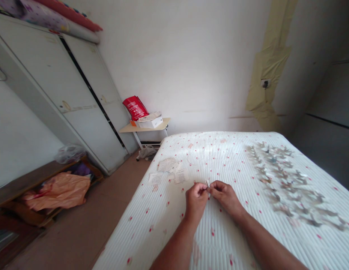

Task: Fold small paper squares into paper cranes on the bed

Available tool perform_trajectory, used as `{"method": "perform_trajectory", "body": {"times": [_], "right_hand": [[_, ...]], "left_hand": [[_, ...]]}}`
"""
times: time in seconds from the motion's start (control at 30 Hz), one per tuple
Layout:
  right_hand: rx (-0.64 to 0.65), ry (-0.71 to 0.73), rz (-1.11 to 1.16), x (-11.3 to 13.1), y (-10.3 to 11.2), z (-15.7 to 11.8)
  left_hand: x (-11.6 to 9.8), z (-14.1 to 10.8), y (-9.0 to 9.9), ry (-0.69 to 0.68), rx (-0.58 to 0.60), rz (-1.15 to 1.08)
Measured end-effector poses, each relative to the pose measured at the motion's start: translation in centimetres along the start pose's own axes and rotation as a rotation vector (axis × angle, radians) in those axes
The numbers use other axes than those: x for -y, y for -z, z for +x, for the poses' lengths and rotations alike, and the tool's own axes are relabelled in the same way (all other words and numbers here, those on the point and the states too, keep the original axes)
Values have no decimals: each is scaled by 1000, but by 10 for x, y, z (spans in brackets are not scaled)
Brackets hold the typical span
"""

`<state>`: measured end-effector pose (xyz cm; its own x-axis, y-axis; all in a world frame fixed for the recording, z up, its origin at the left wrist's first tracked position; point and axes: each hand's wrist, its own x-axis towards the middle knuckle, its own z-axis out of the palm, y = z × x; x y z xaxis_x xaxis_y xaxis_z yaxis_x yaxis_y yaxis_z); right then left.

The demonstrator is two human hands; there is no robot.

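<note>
My left hand point(196, 198) and my right hand point(225, 195) meet over the middle of the bed, fingers pinched together. Between their fingertips is a small piece of folded paper point(208, 183), pale and mostly covered by the fingers. To the left of my hands, several loose paper pieces with printed text point(180, 177) lie flat on the bedspread, some overlapping. Over on the right, many small folded paper figures point(287, 183), which look like paper cranes, stand in rough rows. They are blurred, so single folds cannot be made out.
The white ribbed bedspread point(230, 236) with red dots covers the bed. Beyond its far left corner, a small table point(129, 128) carries a red bag point(136, 108) and a white box point(154, 122). An orange plastic bag point(60, 191) lies on a low wooden bench by the grey wardrobe point(78, 86).
</note>
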<state>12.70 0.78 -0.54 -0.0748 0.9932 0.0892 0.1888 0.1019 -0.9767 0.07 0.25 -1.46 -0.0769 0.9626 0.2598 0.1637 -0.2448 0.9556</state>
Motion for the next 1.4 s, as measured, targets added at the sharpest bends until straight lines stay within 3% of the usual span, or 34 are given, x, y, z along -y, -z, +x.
{"method": "perform_trajectory", "body": {"times": [0.27, 0.43, 0.57, 0.7, 1.03, 1.4], "right_hand": [[-9, 5, -34, 6, 2, -1], [16, 45, -22, 5, 3, -1], [126, 111, 69, 1, 6, -1], [165, 141, 128, 1, 10, -1], [179, 65, 295, 5, 11, -2], [142, 148, 273, -4, 19, 0]], "left_hand": [[-4, -2, 2, -67, -10, 107], [-11, -1, 2, 24, -49, -48], [-12, 1, 4, 123, 9, -199], [-11, 1, 6, 136, 37, -190], [-19, -4, 8, -187, 63, 75], [-26, -8, 8, -350, 106, 187]]}}
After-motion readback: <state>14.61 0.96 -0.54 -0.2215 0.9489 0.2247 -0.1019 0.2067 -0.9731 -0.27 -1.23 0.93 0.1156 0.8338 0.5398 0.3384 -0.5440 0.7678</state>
